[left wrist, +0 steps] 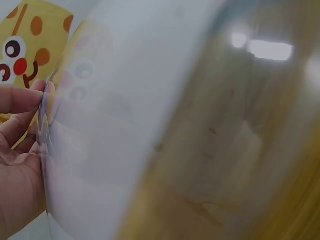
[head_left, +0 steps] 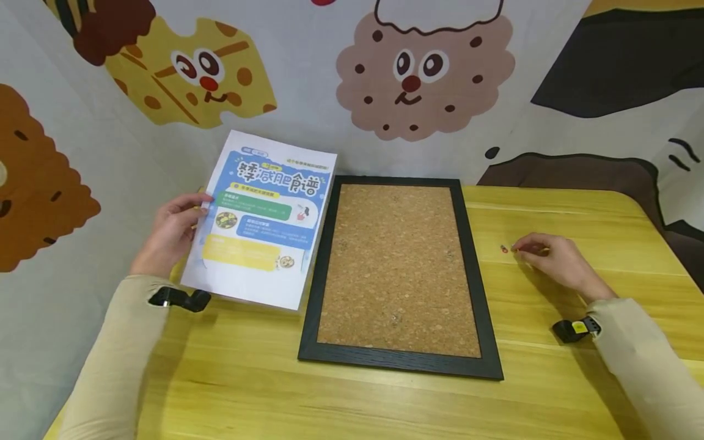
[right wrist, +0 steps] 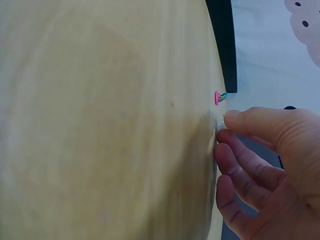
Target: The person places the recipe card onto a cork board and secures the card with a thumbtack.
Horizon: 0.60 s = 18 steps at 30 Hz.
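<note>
My left hand grips the left edge of a printed food poster, thumb on one face and fingers on the other. The poster is tilted up off the table and overlaps the left side of a black-framed cork board. A glossy clear layer shows close up in the left wrist view. To the right of the board, my right hand pinches a small pale push pin between thumb and index finger, low at the tabletop. A pink and teal pair of push pins lies just beyond the fingertips.
The cork board lies flat on a yellow wood-grain table. Behind the table hangs a pale cloth printed with cartoon snacks. A black wrist camera sits at my right sleeve, another camera at the left.
</note>
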Tool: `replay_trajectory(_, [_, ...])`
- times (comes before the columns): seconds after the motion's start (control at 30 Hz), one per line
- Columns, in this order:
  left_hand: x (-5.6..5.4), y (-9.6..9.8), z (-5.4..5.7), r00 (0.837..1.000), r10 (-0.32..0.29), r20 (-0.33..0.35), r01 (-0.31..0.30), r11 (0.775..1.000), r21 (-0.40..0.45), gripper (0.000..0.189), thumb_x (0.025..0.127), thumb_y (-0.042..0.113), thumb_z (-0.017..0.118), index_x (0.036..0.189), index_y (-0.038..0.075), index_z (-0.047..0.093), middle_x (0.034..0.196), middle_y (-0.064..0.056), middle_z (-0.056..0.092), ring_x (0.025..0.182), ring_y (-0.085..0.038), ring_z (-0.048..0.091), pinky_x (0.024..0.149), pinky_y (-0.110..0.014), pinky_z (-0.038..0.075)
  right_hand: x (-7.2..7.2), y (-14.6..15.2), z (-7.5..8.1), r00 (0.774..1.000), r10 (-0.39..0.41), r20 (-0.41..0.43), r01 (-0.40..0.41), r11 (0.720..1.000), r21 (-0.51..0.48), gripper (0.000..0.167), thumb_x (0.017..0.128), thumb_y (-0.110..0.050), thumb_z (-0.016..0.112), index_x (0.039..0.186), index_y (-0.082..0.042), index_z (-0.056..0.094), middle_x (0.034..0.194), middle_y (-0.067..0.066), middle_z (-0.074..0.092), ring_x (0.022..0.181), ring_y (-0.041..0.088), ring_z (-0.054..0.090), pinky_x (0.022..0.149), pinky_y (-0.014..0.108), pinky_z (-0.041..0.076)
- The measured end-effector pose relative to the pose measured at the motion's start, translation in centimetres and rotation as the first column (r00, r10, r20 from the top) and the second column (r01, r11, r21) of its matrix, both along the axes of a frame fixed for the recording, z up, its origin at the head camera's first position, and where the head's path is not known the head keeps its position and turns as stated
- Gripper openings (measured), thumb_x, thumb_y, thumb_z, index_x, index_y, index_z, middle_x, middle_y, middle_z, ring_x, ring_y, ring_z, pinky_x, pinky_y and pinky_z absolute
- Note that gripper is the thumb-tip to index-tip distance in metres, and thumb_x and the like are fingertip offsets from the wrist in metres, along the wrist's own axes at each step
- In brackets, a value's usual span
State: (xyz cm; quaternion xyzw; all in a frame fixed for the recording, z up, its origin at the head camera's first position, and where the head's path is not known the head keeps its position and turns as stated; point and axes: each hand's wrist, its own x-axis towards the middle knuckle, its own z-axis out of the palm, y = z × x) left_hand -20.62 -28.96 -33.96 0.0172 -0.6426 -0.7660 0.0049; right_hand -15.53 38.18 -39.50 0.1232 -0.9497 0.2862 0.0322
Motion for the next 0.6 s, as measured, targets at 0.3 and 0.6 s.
replay_trajectory(0.3, [-0.8,2.6,-1.0,0.998,-0.064,0.022,0.064,0.998,-0.021,0.018,0.094,-0.003,0.055,0.101,0.007,0.069,0.102,-0.006,0.056,0.086,-0.017,0.058,0.064,-0.023,0.051,-0.1,-0.1,0.5,0.999,-0.045,-0.002,0.045,0.999,-0.006,0.014,0.094,-0.011,0.065,0.103,-0.001,0.07,0.096,0.016,0.069,0.078,0.004,0.057,0.059,0.018,0.046])
replay_trajectory(0.6, [-1.4,5.7,-1.6,0.985,-0.12,0.12,0.138,0.979,-0.15,0.021,0.096,0.001,0.051,0.116,0.001,0.058,0.11,-0.009,0.055,0.089,-0.018,0.058,0.069,-0.023,0.05,-0.2,-1.2,1.4,0.998,-0.055,-0.019,0.054,0.998,-0.045,0.018,0.094,-0.013,0.065,0.104,0.0,0.07,0.096,0.016,0.068,0.079,0.001,0.054,0.061,0.016,0.045])
